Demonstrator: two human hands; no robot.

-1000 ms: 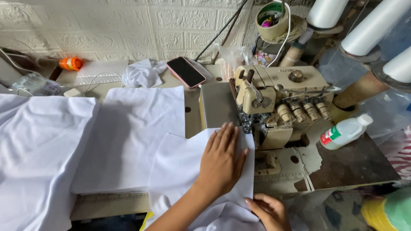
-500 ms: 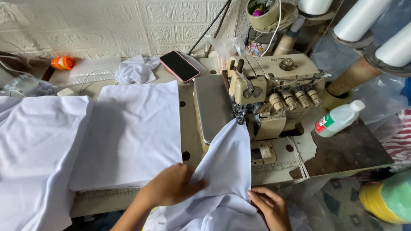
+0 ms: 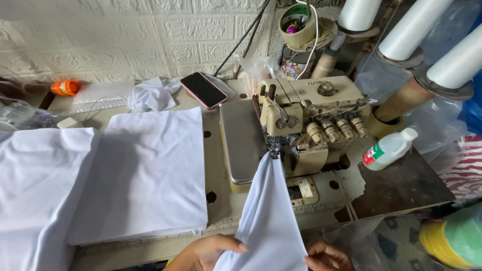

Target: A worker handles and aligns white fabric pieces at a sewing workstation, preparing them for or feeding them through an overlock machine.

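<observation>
A white fabric piece [image 3: 268, 216] runs from the presser foot of the beige overlock sewing machine [image 3: 306, 118] down to the table's front edge. My left hand [image 3: 206, 252] grips its lower left edge. My right hand [image 3: 326, 258] pinches its lower right edge. The cloth hangs as a narrow folded strip, with its top tip under the machine's needle area. Both hands sit at the bottom of the head view, partly cut off.
A stack of white fabric panels [image 3: 143, 175] lies left of the machine, more white cloth [image 3: 35, 190] further left. A pink-cased phone [image 3: 203, 90], a crumpled rag [image 3: 150, 95], a white plastic bottle [image 3: 389, 149] and large thread cones [image 3: 416, 25] surround the machine.
The cloth was lying flat under my left palm; it is now gathered into a narrow strip and pulled toward me. My left hand slid down to the fabric's lower edge.
</observation>
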